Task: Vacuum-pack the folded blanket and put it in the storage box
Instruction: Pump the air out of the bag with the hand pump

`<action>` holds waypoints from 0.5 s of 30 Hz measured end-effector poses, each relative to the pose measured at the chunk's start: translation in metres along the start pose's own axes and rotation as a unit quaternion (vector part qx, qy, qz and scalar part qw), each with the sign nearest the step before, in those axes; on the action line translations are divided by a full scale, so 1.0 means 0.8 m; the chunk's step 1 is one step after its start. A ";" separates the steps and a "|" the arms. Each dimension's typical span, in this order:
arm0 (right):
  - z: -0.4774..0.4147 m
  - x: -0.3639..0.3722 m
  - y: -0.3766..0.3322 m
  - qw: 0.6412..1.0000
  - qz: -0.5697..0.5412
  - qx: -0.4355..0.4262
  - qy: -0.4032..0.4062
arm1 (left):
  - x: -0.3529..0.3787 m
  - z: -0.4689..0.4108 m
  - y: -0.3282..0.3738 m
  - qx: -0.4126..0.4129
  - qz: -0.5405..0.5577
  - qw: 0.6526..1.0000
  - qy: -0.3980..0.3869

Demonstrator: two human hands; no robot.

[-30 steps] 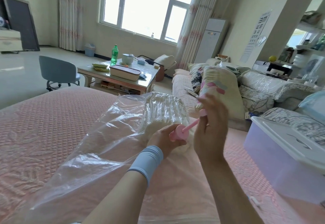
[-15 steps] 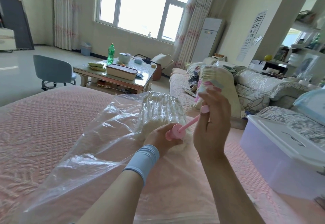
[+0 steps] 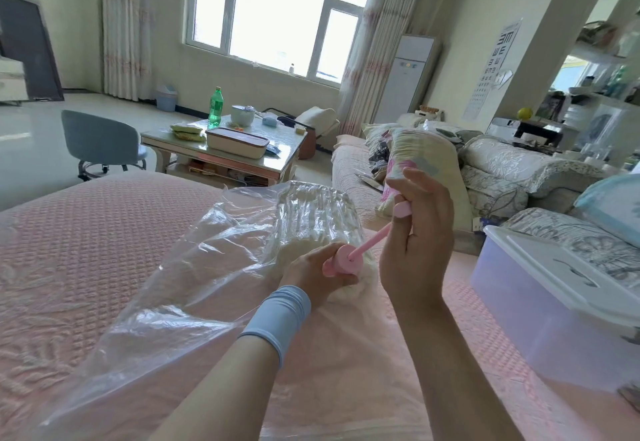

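Note:
A clear plastic vacuum bag [image 3: 207,267] lies on the pink bedspread [image 3: 69,250], with a folded cream blanket [image 3: 304,243] inside its far end. A pink hand pump [image 3: 343,264] stands on the bag. My left hand [image 3: 311,276], wearing a light blue wristband, grips the pump's round body. My right hand [image 3: 415,243] holds the pump's handle, and the thin pink rod is drawn out between the two hands. A translucent storage box [image 3: 540,305] with a white lid sits on the bed at the right.
A coffee table [image 3: 221,149] with a green bottle [image 3: 215,108], a bowl and a lidded tray stands beyond the bed. A grey-blue chair [image 3: 100,142] is at the left. A sofa [image 3: 485,177] piled with bedding lies behind the box.
My right hand has risen slightly with the pump handle, drawing more of the rod out. My left hand stays on the pump body.

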State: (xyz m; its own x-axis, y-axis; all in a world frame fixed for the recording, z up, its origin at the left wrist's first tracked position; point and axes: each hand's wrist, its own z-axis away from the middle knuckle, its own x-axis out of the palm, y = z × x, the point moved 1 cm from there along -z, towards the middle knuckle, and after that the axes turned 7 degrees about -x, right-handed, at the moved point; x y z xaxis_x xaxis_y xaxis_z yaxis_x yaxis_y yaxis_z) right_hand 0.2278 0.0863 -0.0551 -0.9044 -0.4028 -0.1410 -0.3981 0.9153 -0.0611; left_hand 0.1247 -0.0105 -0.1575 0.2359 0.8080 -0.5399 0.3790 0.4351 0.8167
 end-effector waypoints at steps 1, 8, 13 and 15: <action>0.011 0.004 0.003 1.000 0.009 0.010 -0.019 | 0.000 0.001 0.000 0.002 0.006 1.000 -0.003; 0.060 0.025 0.008 0.944 -0.022 0.130 -0.303 | -0.005 0.008 0.006 -0.010 0.014 1.000 -0.025; -0.001 0.006 -0.011 0.996 -0.018 -0.004 -0.090 | -0.014 0.002 -0.007 -0.012 0.044 0.997 -0.057; -0.004 0.004 -0.012 0.999 -0.018 -0.015 -0.045 | -0.011 0.005 -0.008 -0.007 0.041 0.997 -0.062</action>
State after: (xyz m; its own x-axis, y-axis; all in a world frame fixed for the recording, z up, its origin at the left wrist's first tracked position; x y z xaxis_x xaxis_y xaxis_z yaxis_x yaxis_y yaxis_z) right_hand 0.2278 0.0764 -0.0518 -0.8722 -0.4325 -0.2284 -0.4360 0.8992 -0.0378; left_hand 0.1238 -0.0221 -0.1584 0.3747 0.7859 -0.4919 0.3414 0.3764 0.8613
